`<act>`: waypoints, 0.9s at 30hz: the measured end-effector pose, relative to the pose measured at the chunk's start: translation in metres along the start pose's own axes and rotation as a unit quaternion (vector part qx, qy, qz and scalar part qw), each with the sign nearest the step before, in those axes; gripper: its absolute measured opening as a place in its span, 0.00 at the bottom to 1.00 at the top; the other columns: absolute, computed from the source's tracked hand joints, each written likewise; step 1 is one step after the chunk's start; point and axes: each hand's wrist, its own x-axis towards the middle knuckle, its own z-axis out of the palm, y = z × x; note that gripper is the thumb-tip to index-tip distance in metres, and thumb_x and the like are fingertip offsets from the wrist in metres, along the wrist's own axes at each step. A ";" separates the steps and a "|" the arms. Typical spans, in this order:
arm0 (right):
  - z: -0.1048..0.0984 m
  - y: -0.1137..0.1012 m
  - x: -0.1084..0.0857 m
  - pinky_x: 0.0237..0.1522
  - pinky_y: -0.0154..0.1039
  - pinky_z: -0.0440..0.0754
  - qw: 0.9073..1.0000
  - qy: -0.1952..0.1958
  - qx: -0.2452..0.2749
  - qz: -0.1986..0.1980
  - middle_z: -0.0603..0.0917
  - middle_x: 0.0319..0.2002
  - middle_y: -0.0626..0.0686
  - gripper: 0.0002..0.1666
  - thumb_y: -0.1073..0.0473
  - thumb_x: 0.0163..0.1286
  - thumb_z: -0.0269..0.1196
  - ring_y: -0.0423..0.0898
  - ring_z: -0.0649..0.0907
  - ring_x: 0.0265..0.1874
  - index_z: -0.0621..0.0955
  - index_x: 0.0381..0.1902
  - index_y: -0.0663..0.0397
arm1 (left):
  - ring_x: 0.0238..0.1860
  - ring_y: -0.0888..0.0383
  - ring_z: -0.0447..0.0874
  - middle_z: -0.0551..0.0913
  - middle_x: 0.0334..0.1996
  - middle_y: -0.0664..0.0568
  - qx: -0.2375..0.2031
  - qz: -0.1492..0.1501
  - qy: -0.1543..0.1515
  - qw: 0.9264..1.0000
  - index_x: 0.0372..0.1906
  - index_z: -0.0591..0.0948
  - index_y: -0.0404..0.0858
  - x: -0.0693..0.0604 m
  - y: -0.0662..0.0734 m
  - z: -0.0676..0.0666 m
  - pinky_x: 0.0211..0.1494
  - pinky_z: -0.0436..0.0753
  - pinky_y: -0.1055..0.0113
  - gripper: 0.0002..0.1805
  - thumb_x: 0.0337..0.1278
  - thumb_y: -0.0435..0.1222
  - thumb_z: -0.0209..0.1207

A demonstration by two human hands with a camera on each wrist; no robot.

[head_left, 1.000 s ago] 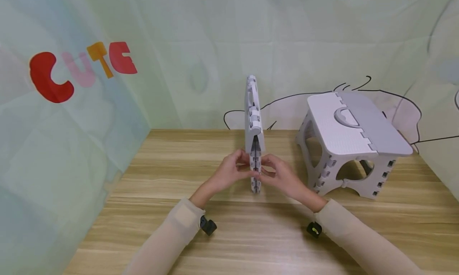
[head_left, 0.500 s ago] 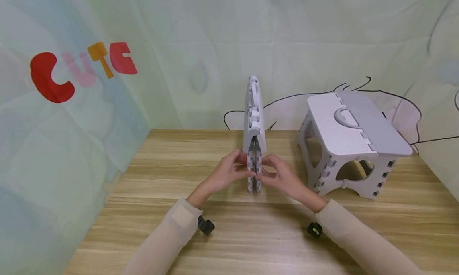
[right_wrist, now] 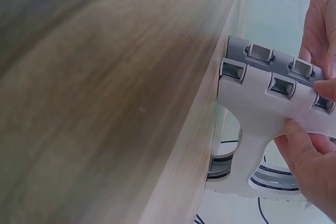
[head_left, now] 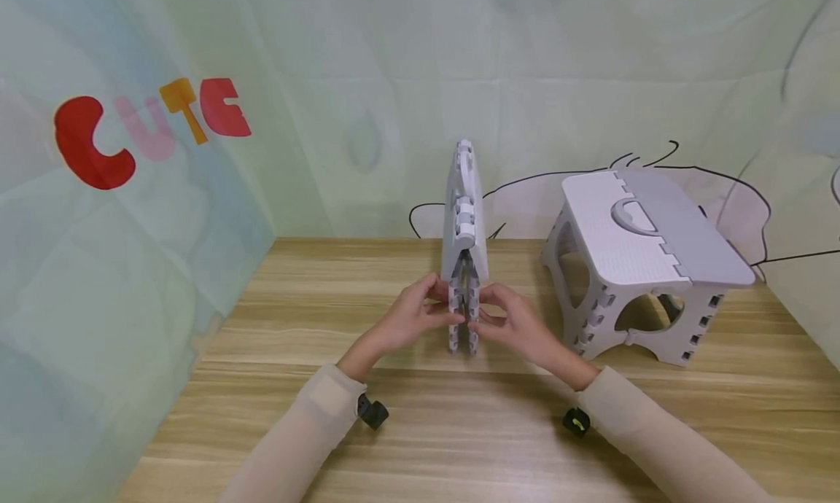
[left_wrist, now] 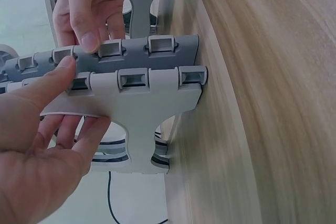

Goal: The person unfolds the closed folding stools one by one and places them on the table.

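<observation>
In the head view a nearly folded grey-and-white folding stool (head_left: 465,222) stands upright at mid-table, its handle edge on top. My left hand (head_left: 408,317) pinches the edge of its left leg panel (left_wrist: 139,98), thumb on the hinge side and fingers around the back. Opposite it, my right hand (head_left: 520,328) grips the right leg panel (right_wrist: 254,103) in the same manner. A narrow gap runs between the two panels, widest low down. Both panels' lower ends touch the table in the wrist views. Some fingertips are hidden behind the panels.
A second folding stool (head_left: 613,251), unfolded on its legs, stands to the right of my right hand. The wooden table (head_left: 315,270) ends at a printed cloth backdrop (head_left: 367,109) behind and on the left. A small black device (head_left: 374,412) sits at my left wrist.
The stool's two leg panels have moved apart at the bottom, opening a gap. My left hand has shifted slightly left with its panel; my right hand has stayed nearly still.
</observation>
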 end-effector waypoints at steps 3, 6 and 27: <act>0.000 -0.007 0.000 0.55 0.52 0.80 1.000 -0.002 0.003 0.003 0.80 0.50 0.71 0.21 0.79 0.58 0.67 0.65 0.80 0.53 0.74 0.49 0.77 | 0.55 0.47 0.79 0.80 0.51 0.41 0.002 -0.001 0.000 1.000 0.53 0.72 0.31 -0.001 -0.001 -0.002 0.60 0.80 0.63 0.22 0.56 0.29 0.69; 0.000 -0.005 0.000 0.54 0.53 0.81 1.000 0.000 0.008 0.003 0.79 0.51 0.71 0.21 0.79 0.58 0.67 0.66 0.79 0.53 0.74 0.49 0.77 | 0.56 0.47 0.78 0.79 0.52 0.41 0.003 0.000 -0.001 1.000 0.54 0.72 0.31 -0.002 -0.001 -0.003 0.60 0.80 0.62 0.23 0.56 0.29 0.69; 0.001 0.018 0.000 0.51 0.47 0.83 0.999 0.006 0.007 -0.044 0.81 0.49 0.66 0.22 0.74 0.57 0.70 0.62 0.81 0.50 0.75 0.49 0.71 | 0.56 0.44 0.77 0.79 0.51 0.39 0.010 0.007 0.000 1.000 0.57 0.71 0.29 -0.012 0.000 -0.018 0.61 0.79 0.58 0.25 0.56 0.27 0.68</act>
